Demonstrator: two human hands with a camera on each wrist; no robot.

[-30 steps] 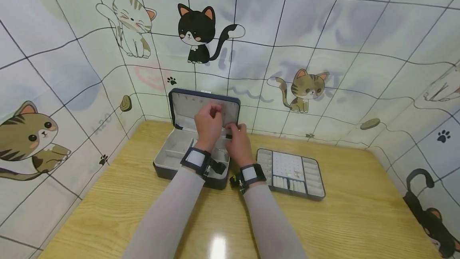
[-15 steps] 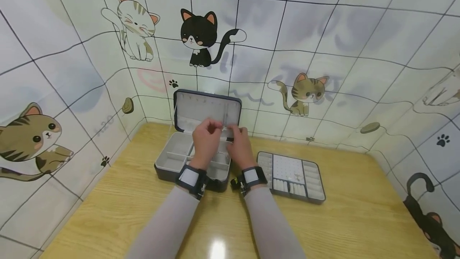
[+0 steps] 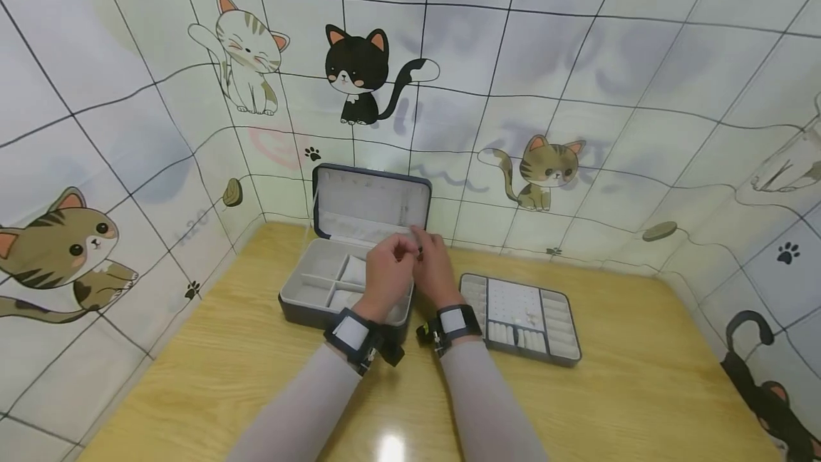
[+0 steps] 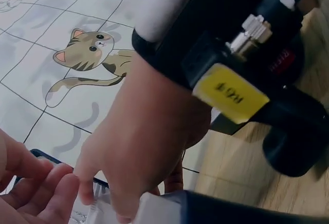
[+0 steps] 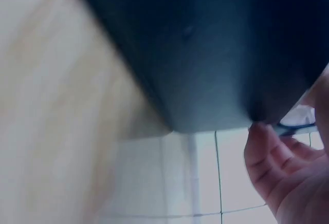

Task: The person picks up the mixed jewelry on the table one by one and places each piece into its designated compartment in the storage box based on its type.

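I see both hands meeting over the right half of the open jewellery box [image 3: 346, 284], which sits on the wooden surface [image 3: 192, 376] near the back wall, lid upright. Left hand [image 3: 385, 273]: fingers curled, pinching something small and dark at the fingertips; I cannot tell what it is. Right hand [image 3: 436, 266]: fingers bent toward the same spot, touching the left; grip unclear. Divided tray [image 3: 558, 323] lies just right of the box.
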